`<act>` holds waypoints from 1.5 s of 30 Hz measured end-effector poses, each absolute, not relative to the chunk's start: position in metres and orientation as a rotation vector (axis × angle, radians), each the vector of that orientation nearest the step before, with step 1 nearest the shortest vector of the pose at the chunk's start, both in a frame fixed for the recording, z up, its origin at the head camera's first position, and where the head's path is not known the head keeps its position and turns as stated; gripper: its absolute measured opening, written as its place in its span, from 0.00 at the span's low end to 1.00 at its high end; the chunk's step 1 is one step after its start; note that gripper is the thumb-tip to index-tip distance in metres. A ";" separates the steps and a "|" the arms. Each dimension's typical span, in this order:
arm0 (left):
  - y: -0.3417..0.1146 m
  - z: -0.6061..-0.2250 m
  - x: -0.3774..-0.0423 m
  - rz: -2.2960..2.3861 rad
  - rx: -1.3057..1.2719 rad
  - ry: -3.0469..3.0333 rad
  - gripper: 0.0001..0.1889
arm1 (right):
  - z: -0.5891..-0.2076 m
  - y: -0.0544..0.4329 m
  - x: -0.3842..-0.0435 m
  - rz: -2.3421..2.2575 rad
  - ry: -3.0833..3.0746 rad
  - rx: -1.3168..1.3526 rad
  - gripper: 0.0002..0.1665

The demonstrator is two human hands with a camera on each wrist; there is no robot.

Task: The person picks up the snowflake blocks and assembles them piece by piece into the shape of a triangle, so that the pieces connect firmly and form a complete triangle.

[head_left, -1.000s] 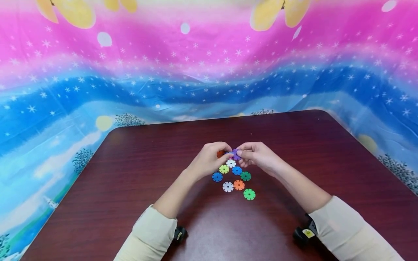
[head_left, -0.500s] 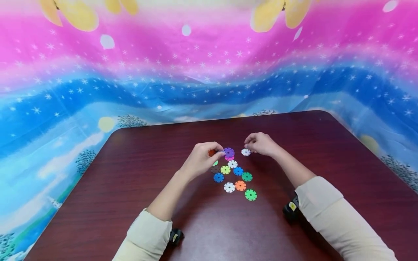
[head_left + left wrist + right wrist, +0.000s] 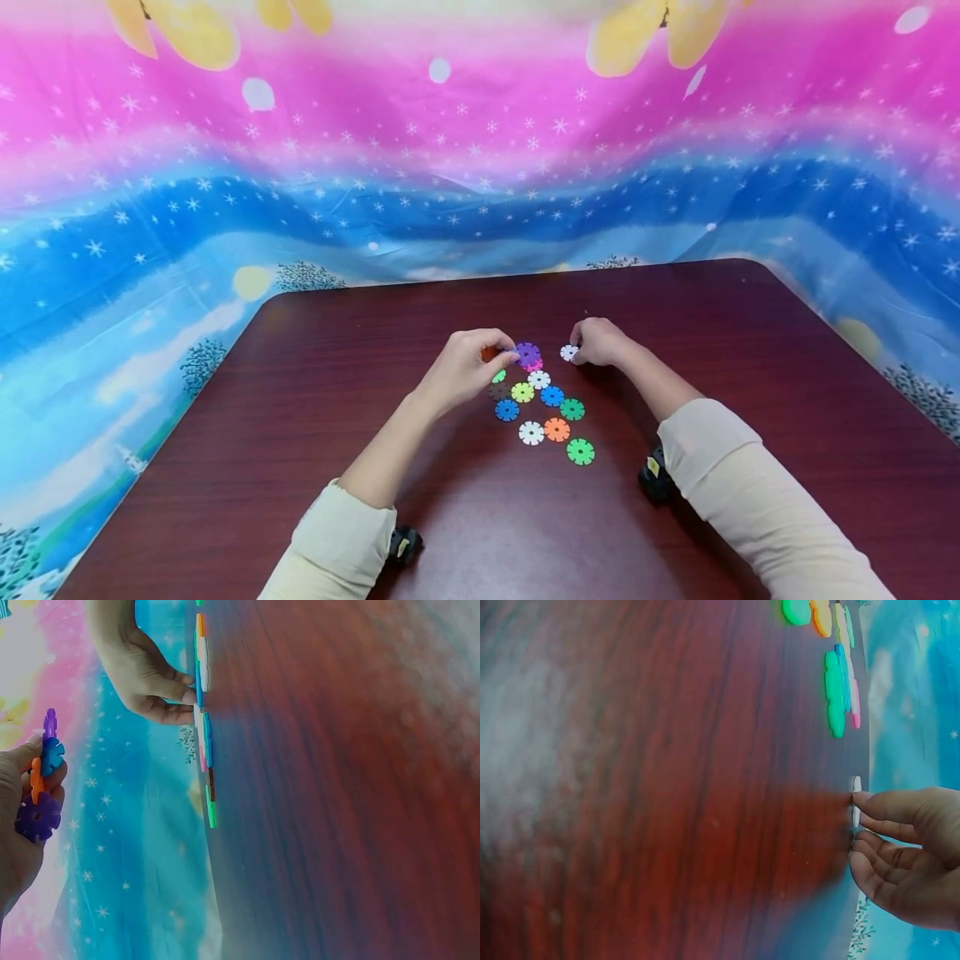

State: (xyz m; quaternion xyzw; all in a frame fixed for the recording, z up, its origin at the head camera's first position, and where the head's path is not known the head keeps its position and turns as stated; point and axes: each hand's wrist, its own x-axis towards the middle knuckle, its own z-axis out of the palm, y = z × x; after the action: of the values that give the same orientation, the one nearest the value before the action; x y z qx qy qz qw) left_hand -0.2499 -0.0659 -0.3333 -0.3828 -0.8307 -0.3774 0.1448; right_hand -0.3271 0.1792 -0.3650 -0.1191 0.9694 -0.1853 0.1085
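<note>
Now the hands are held apart, whereas a second ago they were brought together at the purple disc [image 3: 528, 355]. A string of joined discs is held by the left grip [image 3: 465, 367], closely between thumb and fingers, above the far side of the group lying on the table [image 3: 300, 417]. A loose white disc [image 3: 568, 353], covered by the other hand a second ago, is pinched narrowly at its rim by the right grip [image 3: 600, 342]; whether it is lifted at all cannot be told. The string is largely hidden by the fingers: an orange disc [image 3: 37, 780] and a blue disc [image 3: 52, 756] are best seen from the left wrist. The pink disc [image 3: 533, 366] is partly covered by the purple one, and the brown disc [image 3: 498, 391] is only dimly made out.
</note>
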 end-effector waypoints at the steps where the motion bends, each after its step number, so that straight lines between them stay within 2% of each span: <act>1: -0.066 -0.333 -0.250 -1.088 -1.103 -2.392 0.02 | -0.365 0.180 -0.327 -0.554 2.850 -0.348 0.15; 16: -0.065 -0.335 -0.249 -1.087 -1.098 -2.397 0.02 | -0.365 0.183 -0.314 -0.864 2.903 -0.447 0.07; 27: -0.066 -0.337 -0.252 -1.127 -1.053 -2.413 0.02 | -0.342 0.172 -0.281 -1.456 2.780 -0.553 0.08; 37: -0.064 -0.336 -0.252 -1.140 -1.062 -2.406 0.02 | -0.344 0.172 -0.247 -1.614 2.758 -0.624 0.07; 45: -0.061 -0.335 -0.250 -1.145 -1.097 -2.421 0.02 | -0.345 0.170 -0.237 -1.706 2.740 -0.700 0.06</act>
State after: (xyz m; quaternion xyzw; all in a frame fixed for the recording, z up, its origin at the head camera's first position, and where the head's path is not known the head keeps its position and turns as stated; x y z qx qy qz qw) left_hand -0.2502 -0.0607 -0.3347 -0.3761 -0.8301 -0.3926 0.1237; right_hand -0.2372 0.1704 -0.3452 -0.2111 0.8269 -0.5149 -0.0807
